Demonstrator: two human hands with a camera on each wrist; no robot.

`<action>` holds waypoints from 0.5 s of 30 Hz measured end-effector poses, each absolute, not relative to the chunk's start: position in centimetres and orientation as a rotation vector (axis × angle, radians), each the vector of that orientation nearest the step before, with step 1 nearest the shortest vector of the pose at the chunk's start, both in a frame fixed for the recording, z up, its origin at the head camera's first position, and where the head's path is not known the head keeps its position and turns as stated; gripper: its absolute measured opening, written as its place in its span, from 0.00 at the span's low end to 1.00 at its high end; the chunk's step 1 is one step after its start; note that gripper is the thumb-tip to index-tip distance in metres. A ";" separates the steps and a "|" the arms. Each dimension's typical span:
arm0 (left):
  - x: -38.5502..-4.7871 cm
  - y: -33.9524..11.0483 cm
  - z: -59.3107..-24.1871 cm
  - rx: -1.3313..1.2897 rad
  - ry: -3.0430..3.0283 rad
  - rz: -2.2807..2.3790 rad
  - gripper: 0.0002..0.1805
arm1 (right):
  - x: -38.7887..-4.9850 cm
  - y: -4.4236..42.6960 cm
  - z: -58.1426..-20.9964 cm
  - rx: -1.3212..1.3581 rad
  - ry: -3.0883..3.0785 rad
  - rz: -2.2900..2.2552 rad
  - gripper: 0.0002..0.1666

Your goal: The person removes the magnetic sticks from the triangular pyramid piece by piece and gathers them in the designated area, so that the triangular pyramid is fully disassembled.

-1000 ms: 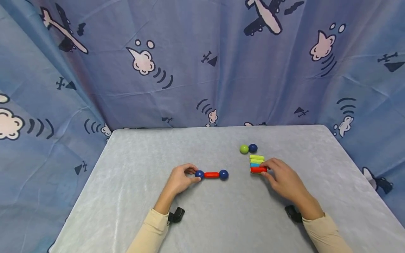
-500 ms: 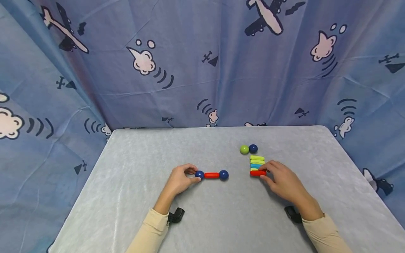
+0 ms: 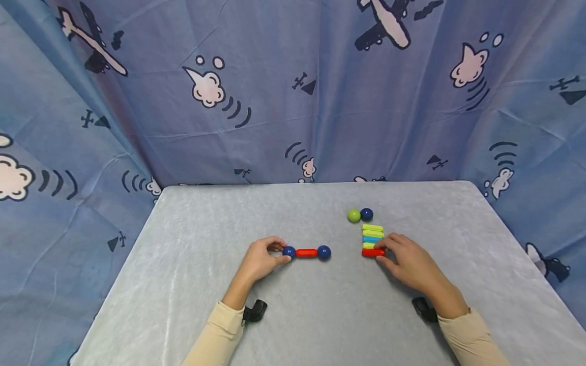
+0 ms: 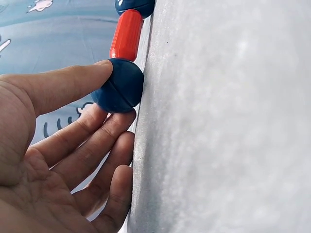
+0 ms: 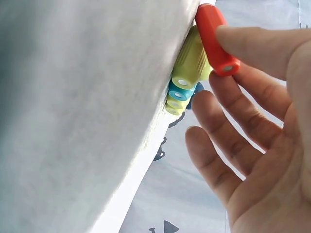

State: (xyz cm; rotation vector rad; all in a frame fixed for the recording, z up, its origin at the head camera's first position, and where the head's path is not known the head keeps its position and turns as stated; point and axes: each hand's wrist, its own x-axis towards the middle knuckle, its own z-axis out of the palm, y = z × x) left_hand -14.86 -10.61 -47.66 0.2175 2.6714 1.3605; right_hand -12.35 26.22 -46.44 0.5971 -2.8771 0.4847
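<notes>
My left hand (image 3: 261, 260) pinches a dark blue ball (image 3: 289, 252) between thumb and fingers; a red rod (image 3: 306, 253) joins it to a second blue ball (image 3: 323, 253). In the left wrist view the thumb presses on the near ball (image 4: 119, 86). My right hand (image 3: 414, 262) pinches another red rod (image 3: 373, 252) at the near end of a row of rods. Behind it lie a blue rod (image 3: 371, 239) and several yellow-green ones (image 3: 373, 228). The right wrist view shows the red rod (image 5: 216, 41) between thumb and fingers, beside a yellow-green rod (image 5: 188, 60).
A green ball (image 3: 354, 216) and a dark blue ball (image 3: 367, 214) sit side by side behind the row of rods. The table (image 3: 206, 213) has a pale cloth, and a patterned blue curtain (image 3: 274, 91) hangs behind it.
The red rod in my right hand has moved a little toward the near side, uncovering a yellow-green rod behind it. My left hand and its joined pieces have stayed in place.
</notes>
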 end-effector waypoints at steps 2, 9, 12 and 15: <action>-14.8 -10.6 -47.7 0.216 2.670 1.362 0.13 | -12.4 26.2 -46.4 0.595 -2.881 0.475 0.17; -14.9 -10.7 -47.6 0.204 2.668 1.359 0.14 | -12.5 26.1 -46.4 0.574 -2.905 0.445 0.17; -14.9 -10.7 -47.6 0.203 2.668 1.352 0.14 | -12.5 26.1 -46.4 0.561 -2.919 0.433 0.17; -14.9 -10.7 -47.7 0.195 2.665 1.350 0.13 | -12.5 26.1 -46.4 0.555 -2.920 0.419 0.16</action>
